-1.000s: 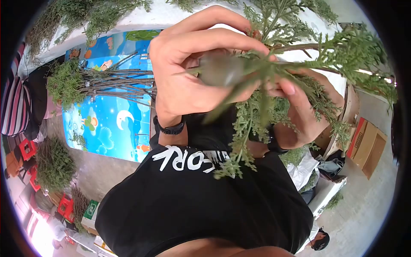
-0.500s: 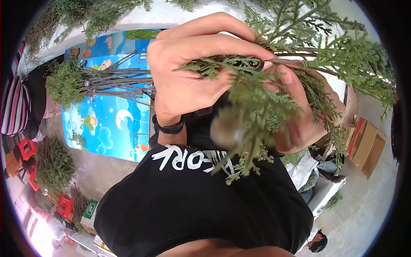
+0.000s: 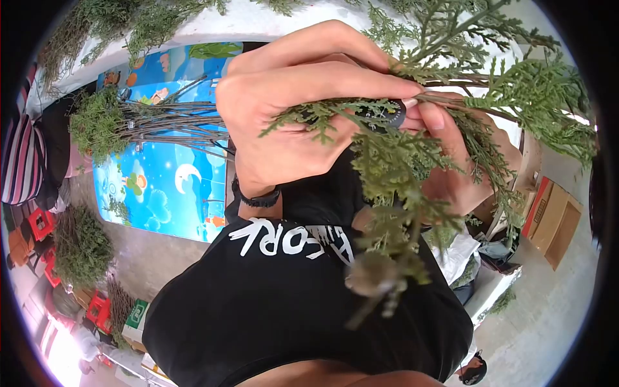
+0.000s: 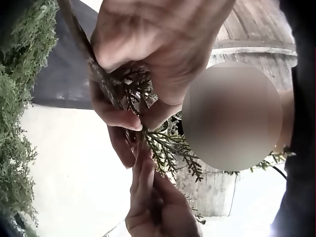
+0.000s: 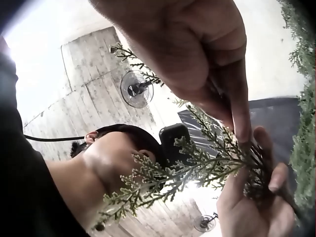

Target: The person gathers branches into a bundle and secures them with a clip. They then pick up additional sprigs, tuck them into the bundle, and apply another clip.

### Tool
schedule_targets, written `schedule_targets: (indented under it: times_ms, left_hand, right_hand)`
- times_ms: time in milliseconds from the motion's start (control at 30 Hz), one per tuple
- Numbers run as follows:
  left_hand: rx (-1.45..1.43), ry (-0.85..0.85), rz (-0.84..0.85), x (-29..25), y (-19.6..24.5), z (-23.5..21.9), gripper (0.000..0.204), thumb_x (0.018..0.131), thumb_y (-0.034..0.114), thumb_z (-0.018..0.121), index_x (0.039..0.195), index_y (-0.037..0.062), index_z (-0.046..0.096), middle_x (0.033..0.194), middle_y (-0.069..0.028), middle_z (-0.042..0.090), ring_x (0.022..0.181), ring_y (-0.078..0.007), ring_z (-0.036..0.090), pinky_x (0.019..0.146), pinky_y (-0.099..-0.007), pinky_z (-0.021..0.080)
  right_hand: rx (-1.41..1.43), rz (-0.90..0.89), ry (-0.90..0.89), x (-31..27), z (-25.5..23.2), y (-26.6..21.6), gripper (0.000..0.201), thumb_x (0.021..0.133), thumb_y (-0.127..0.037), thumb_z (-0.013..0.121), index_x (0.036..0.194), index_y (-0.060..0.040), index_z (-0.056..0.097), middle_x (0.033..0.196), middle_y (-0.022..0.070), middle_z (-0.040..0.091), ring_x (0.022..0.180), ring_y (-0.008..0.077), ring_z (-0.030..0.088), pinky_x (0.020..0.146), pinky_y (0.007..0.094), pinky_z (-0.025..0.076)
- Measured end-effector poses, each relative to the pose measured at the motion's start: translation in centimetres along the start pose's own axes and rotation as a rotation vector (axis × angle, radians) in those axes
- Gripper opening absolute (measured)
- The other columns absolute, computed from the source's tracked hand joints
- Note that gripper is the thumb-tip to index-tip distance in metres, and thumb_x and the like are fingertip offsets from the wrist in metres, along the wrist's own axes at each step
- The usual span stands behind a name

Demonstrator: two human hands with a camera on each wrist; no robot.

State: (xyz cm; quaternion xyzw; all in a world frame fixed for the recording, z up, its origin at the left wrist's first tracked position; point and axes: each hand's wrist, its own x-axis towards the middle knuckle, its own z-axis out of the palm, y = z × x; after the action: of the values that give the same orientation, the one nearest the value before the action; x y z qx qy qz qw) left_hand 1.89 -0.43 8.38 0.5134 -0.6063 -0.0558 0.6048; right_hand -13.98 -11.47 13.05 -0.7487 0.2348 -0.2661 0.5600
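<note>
Both hands meet over a bunch of evergreen sprigs (image 3: 393,161) in front of the chest. My left hand (image 3: 290,122) pinches the stems with its fingertips, and a black wristband (image 3: 258,195) circles its wrist. Close by, my right hand (image 3: 454,151) pinches the same stems between thumb and fingers. Leafy branches (image 3: 541,97) spread out to the right. A small black disc with white marks (image 3: 390,115) shows behind the left fingers, partly covered by leaves. In the left wrist view a thick brown stem (image 4: 79,37) runs under the left hand.
Stems with green tops (image 3: 97,126) lie on a blue picture-print table cover (image 3: 158,206). More greenery (image 3: 148,26) lies on a white surface at the top. Red stools (image 3: 42,224) and a heap of greenery (image 3: 80,248) stand at left; a cardboard box (image 3: 556,222) is at right.
The sprig in front swings down and to the right, uncovering more of the left hand. The left fingertips shift slightly right to the right thumb, and the black disc comes into view.
</note>
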Motion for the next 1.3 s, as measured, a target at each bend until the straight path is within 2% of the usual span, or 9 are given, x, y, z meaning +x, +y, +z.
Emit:
schedule_targets:
  times_ms: [100, 333, 467, 600, 633, 833, 933, 1067, 1300]
  left_hand:
    - [-0.044, -0.058, 0.005, 0.0, 0.3, -0.8, 0.028, 0.076, 0.004, 0.073, 0.103, -0.0006, 0.069, 0.100, -0.0131, 0.061, 0.091, -0.0215, 0.063, 0.079, -0.0286, 0.050]
    - [-0.039, -0.059, -0.028, -0.3, 0.6, -0.7, 0.029, 0.082, 0.012, 0.066, 0.107, -0.0014, 0.068, 0.104, -0.0150, 0.061, 0.096, -0.0239, 0.062, 0.085, -0.0313, 0.048]
    - [0.013, -0.019, 0.027, -0.1, 0.0, -0.7, 0.023, 0.086, 0.009, 0.063, 0.106, -0.0014, 0.068, 0.100, -0.0152, 0.062, 0.092, -0.0238, 0.064, 0.083, -0.0304, 0.050]
    - [-0.079, 0.043, 0.018, -0.1, -0.7, -0.6, 0.025, 0.076, -0.001, 0.073, 0.101, -0.0009, 0.069, 0.098, -0.0145, 0.066, 0.085, -0.0227, 0.066, 0.076, -0.0290, 0.051]
    - [-0.084, 0.026, 0.001, 0.0, -0.5, -0.7, 0.026, 0.074, -0.002, 0.075, 0.099, -0.0012, 0.069, 0.098, -0.0146, 0.066, 0.084, -0.0224, 0.066, 0.075, -0.0289, 0.052]
    - [-0.334, 0.184, -0.071, -0.5, -0.1, 0.9, 0.024, 0.072, -0.007, 0.074, 0.096, -0.0054, 0.067, 0.096, -0.0156, 0.068, 0.086, -0.0183, 0.065, 0.077, -0.0278, 0.052]
    - [-0.323, 0.164, -0.055, -0.4, -0.3, 1.2, 0.022, 0.071, -0.007, 0.075, 0.091, -0.0050, 0.068, 0.094, -0.0151, 0.068, 0.084, -0.0175, 0.065, 0.076, -0.0271, 0.051]
    - [-0.206, 0.211, -0.080, -0.3, -0.1, 1.3, 0.021, 0.068, -0.008, 0.076, 0.087, -0.0035, 0.070, 0.091, -0.0150, 0.069, 0.081, -0.0188, 0.067, 0.074, -0.0270, 0.052]
    - [-0.115, 0.169, -0.063, -0.1, 0.7, 0.9, 0.017, 0.075, -0.003, 0.074, 0.091, -0.0043, 0.070, 0.096, -0.0187, 0.068, 0.087, -0.0219, 0.068, 0.077, -0.0280, 0.054]
  right_hand:
    - [0.158, 0.185, 0.046, -0.1, 0.2, -0.5, 0.021, 0.086, -0.007, 0.065, 0.099, 0.0099, 0.064, 0.087, 0.0166, 0.068, 0.072, 0.0198, 0.066, 0.064, 0.0275, 0.056]
    - [0.319, -0.073, 0.105, 0.1, 1.1, 1.1, 0.015, 0.080, 0.004, 0.068, 0.089, 0.0151, 0.066, 0.080, 0.0225, 0.068, 0.068, 0.0259, 0.069, 0.060, 0.0290, 0.060]
    - [0.379, 0.075, 0.113, 0.4, 1.2, 1.6, 0.017, 0.080, 0.002, 0.068, 0.091, 0.0147, 0.065, 0.082, 0.0221, 0.068, 0.070, 0.0253, 0.069, 0.063, 0.0293, 0.060]
    - [0.223, -0.072, 0.046, 0.4, 0.7, 1.1, 0.021, 0.080, 0.002, 0.069, 0.097, 0.0136, 0.064, 0.083, 0.0203, 0.068, 0.071, 0.0235, 0.069, 0.065, 0.0281, 0.059]
    - [0.416, 0.081, 0.035, -0.1, 0.7, 1.2, 0.027, 0.080, 0.001, 0.070, 0.104, 0.0093, 0.064, 0.091, 0.0190, 0.068, 0.075, 0.0212, 0.069, 0.070, 0.0275, 0.059]
    - [-0.192, -0.427, -0.284, 0.1, -2.3, 2.1, 0.039, 0.076, -0.006, 0.074, 0.113, 0.0019, 0.063, 0.106, 0.0180, 0.061, 0.088, 0.0212, 0.068, 0.081, 0.0291, 0.056]
    - [-0.097, -0.319, -0.250, -0.3, -1.8, 0.7, 0.035, 0.079, -0.004, 0.071, 0.111, 0.0055, 0.063, 0.103, 0.0191, 0.064, 0.086, 0.0204, 0.069, 0.079, 0.0279, 0.057]
    - [0.259, -0.028, 0.026, -0.1, 0.5, -0.3, 0.027, 0.078, 0.003, 0.069, 0.103, 0.0111, 0.063, 0.089, 0.0194, 0.068, 0.075, 0.0210, 0.069, 0.069, 0.0259, 0.058]
    - [-0.125, -0.682, -0.036, 1.0, -0.2, 2.8, 0.025, 0.077, 0.004, 0.066, 0.100, 0.0097, 0.066, 0.091, 0.0221, 0.068, 0.072, 0.0215, 0.069, 0.062, 0.0242, 0.058]
